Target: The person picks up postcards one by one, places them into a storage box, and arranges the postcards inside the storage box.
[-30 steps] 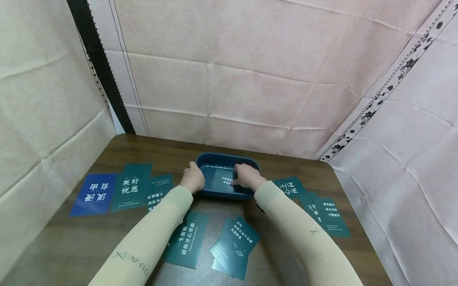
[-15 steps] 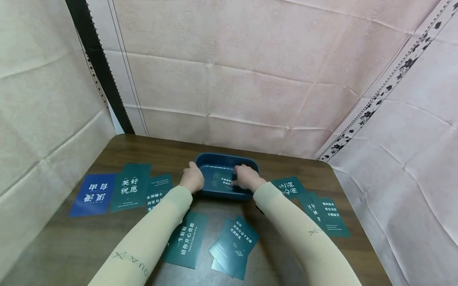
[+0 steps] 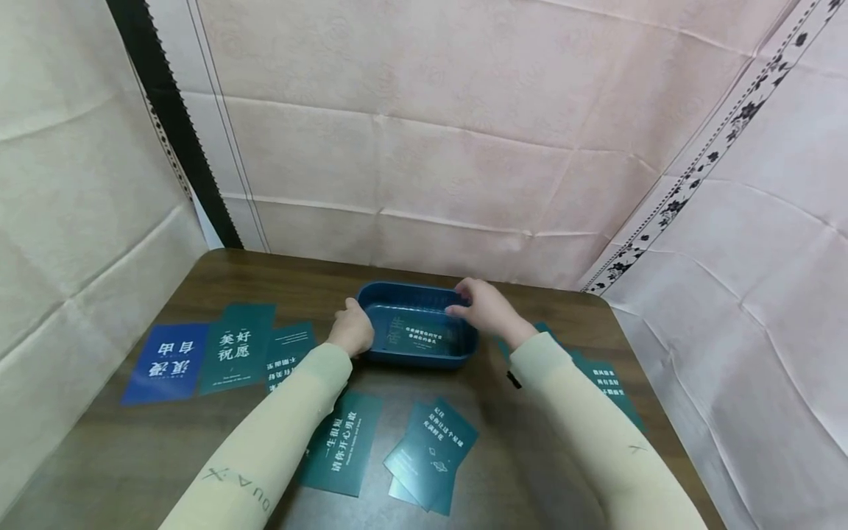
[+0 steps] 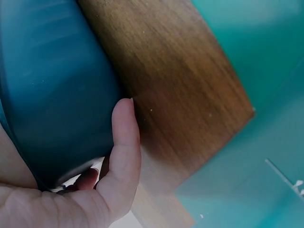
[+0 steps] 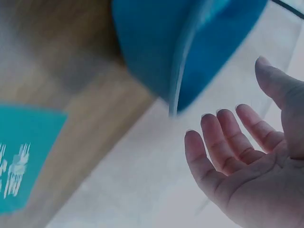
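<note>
A dark blue plastic tray (image 3: 417,359) stands near the table's far edge, with a green printed card (image 3: 427,336) lying inside. My left hand (image 3: 352,329) grips the tray's left end; the left wrist view shows a finger curled along its outer wall (image 4: 61,95) and other fingers partly hidden. Over the tray's right rim is my right hand (image 3: 493,309). Its spread fingers hold nothing, and in the right wrist view the hand (image 5: 251,161) is apart from the tray's rim (image 5: 178,80).
Left on the wooden table lie a blue card (image 3: 168,361) and green cards (image 3: 238,346). More green cards lie in front (image 3: 341,445), (image 3: 433,453) and at the right (image 3: 612,386), partly under my right arm. Cloth walls (image 3: 397,169) surround the table.
My right hand has come up out of the tray and moved right, its fingers opening. More of the card inside now shows. My left hand stays on the tray's left end.
</note>
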`<state>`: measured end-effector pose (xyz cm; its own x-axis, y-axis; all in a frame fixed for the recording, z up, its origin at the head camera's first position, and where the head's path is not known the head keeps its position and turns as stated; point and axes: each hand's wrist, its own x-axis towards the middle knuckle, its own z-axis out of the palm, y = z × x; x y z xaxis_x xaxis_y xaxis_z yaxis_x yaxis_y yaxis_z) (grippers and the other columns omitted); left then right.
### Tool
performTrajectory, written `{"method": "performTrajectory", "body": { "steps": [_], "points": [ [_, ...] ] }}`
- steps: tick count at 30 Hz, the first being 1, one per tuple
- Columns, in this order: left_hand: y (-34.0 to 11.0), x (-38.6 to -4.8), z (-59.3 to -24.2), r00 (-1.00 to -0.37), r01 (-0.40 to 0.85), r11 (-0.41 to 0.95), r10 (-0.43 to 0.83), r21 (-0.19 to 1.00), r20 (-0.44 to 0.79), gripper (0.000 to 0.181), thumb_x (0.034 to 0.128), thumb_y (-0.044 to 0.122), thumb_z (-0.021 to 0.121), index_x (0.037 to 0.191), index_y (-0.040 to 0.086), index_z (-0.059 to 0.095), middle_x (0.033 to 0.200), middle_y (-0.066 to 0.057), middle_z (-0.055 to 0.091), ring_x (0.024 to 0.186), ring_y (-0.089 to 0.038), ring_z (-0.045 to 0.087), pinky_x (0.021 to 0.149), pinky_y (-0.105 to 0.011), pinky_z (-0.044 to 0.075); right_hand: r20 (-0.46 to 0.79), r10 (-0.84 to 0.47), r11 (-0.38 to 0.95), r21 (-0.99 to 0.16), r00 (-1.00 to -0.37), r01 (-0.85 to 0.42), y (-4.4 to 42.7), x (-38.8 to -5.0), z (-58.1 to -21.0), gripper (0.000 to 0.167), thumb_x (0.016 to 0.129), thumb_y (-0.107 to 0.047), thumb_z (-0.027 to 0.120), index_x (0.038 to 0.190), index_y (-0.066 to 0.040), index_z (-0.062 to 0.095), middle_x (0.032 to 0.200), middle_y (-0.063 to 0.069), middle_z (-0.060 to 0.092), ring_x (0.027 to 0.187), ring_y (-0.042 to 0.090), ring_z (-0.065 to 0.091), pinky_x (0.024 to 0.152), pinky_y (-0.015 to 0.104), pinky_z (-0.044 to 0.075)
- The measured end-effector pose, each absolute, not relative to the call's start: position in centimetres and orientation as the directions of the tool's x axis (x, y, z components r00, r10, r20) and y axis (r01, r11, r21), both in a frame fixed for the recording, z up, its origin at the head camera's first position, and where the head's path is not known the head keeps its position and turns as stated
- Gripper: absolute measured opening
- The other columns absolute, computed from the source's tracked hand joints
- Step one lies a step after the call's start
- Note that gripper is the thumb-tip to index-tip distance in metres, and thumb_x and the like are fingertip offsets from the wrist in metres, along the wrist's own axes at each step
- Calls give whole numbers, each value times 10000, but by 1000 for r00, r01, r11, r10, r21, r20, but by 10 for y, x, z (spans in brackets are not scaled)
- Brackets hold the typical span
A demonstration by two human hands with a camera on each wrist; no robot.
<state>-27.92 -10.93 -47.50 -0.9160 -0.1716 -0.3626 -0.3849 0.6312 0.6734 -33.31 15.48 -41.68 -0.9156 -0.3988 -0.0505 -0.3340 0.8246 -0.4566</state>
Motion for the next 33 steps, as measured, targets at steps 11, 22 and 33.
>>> {"method": "performTrajectory", "body": {
  "steps": [11, 22, 33],
  "points": [
    [-111, -280, -477, -914, -390, 621, -175, 679, -365, 650, 1023, 54, 501, 1509, 6, 72, 1375, -342, 333, 917, -387, 585, 523, -356, 557, -111, -309, 854, -468, -945, -225, 248, -332, -410, 679, 950, -410, 699, 1415, 28, 470, 1394, 245, 538, 1276, 405, 514, 1062, 557, 416],
    [-109, -281, -478, -914, -393, 623, -180, 677, -365, 646, 1016, 45, 511, 1501, 11, 84, 1364, -337, 336, 911, -389, 585, 511, -348, 553, -255, -153, 927, -373, -955, -49, 296, -335, -445, 837, 969, -459, 653, 1467, 118, 309, 1390, 364, 467, 1267, 496, 480, 1019, 600, 430],
    [-109, -281, -478, -914, -391, 632, -180, 669, -364, 671, 1011, 36, 503, 1515, 4, 61, 1383, -344, 329, 854, -374, 589, 531, -374, 563, -307, -43, 955, -292, -951, 51, 306, -336, -463, 848, 957, -492, 649, 1355, 209, 388, 1290, 407, 473, 1126, 483, 520, 985, 628, 445]
  ]
}}
